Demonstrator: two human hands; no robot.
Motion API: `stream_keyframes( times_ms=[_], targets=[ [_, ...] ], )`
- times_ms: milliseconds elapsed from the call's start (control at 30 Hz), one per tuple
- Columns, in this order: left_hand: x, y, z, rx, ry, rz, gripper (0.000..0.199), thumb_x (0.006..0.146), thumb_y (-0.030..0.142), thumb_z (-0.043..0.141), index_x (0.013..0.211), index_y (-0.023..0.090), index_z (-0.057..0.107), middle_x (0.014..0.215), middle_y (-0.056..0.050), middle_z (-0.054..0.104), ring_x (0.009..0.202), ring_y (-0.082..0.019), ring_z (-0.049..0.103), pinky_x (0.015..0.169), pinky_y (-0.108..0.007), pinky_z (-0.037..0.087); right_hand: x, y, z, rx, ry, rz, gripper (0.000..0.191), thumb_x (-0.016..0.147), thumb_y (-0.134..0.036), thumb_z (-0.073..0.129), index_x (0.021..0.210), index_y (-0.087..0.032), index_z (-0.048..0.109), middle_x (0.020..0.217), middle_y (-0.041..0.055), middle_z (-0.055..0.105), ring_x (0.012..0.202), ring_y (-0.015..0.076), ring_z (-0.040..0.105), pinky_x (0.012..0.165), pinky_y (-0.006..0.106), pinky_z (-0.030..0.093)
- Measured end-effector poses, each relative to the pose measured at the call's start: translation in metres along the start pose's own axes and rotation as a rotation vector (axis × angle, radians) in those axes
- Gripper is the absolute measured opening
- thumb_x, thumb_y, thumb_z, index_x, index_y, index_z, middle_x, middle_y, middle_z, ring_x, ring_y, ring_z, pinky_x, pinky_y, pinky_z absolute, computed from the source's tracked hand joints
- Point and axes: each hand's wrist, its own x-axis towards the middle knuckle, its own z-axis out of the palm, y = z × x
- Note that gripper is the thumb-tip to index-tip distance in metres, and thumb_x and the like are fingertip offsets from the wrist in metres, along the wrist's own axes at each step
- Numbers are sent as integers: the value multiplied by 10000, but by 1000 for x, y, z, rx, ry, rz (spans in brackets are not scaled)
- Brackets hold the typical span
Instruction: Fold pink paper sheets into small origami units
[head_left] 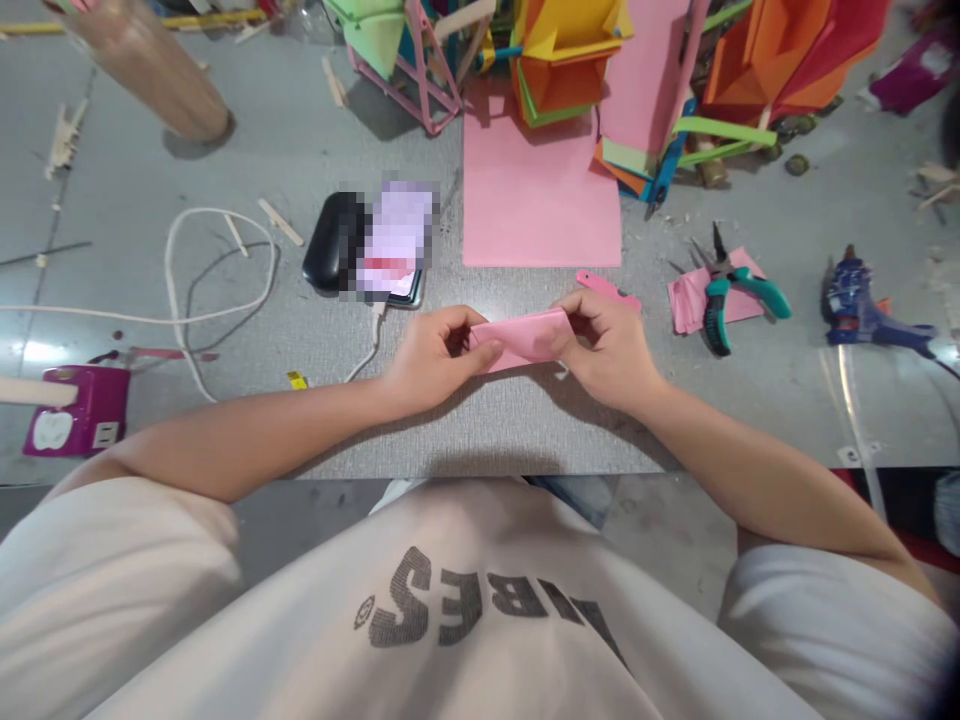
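Note:
A small folded piece of pink paper (pixel 521 338) is stretched between my two hands, just above the table near its front edge. My left hand (pixel 442 350) pinches its left end, thumb on the near face. On the other end, my right hand (pixel 604 345) grips the paper between thumb and fingers. Just behind my right hand lies a pink cutter (pixel 607 288), partly covered by the fingers. A large pink sheet (pixel 541 215) lies flat beyond the hands.
To the right are teal-handled pliers (pixel 720 300) on pink paper pieces (pixel 688 303), and a blue glue gun (pixel 862 305). Left are a phone (pixel 397 240), a black case (pixel 335 242) and a white cable (pixel 174 290). Coloured paper shapes (pixel 570 50) stand at the back.

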Motion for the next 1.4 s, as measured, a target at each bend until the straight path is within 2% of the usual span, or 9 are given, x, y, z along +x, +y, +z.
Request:
stream_keyframes(
  times_ms=[100,300,433,700,833,1067,1133,1233,1400],
  targets=[
    [1,0,0,-39,8,-24,241,897,399,856,880,179,758,744,-1,695,638,-117,569,582,-263,436,2,1,0,50,-21,44,565,866,-756,976,939,-239,758,918,30,788,804,195,704,694,340,568],
    [-2,11,-3,130,-161,20,196,903,326,794,1050,199,814,876,-21,796,700,-145,641,628,-278,461,0,-8,-1,-33,-161,135,519,1002,-691,857,819,-222,733,726,-3,702,675,163,601,630,324,461],
    [-5,17,-4,314,-290,39,269,1031,448,732,919,212,797,731,7,730,639,-141,579,617,-285,381,-5,-15,5,-89,-275,125,487,1056,-621,779,792,-221,697,700,-21,659,666,148,547,637,320,412],
    [-5,13,0,296,-158,77,493,1103,562,671,757,219,592,650,32,569,607,-122,478,589,-280,341,-3,-15,4,-109,-340,146,516,1028,-573,734,708,-253,488,678,-51,459,660,137,425,627,316,326],
    [-6,12,3,259,-161,73,453,1147,565,609,885,206,698,738,2,684,652,-135,563,609,-275,402,-3,-12,3,-104,-375,142,554,1049,-612,673,697,-265,422,680,-53,393,649,133,385,624,328,296],
    [-5,9,9,167,-111,82,464,1112,614,681,886,211,725,772,-18,727,672,-151,599,635,-285,474,-1,-19,1,-47,-508,106,440,1058,-569,682,772,-244,605,718,-31,597,689,151,533,666,320,393],
    [-5,11,8,188,-64,92,469,1097,611,696,849,212,700,744,-13,699,668,-148,583,634,-281,470,10,-16,-24,-120,-491,29,356,1078,-541,703,911,-232,758,827,5,757,748,168,646,700,326,448],
    [-6,15,5,218,38,116,440,1066,600,728,858,217,673,699,15,624,627,-135,528,592,-265,420,33,3,-100,-429,-109,-139,255,1063,-479,821,1023,-230,862,936,60,853,806,178,705,754,354,484],
    [-4,34,4,169,61,105,341,1014,546,744,943,213,722,693,27,619,579,-124,484,553,-252,374,46,56,-226,-638,158,-138,481,764,-543,1091,692,-151,821,558,32,700,475,75,473,578,362,318]
  ],
)
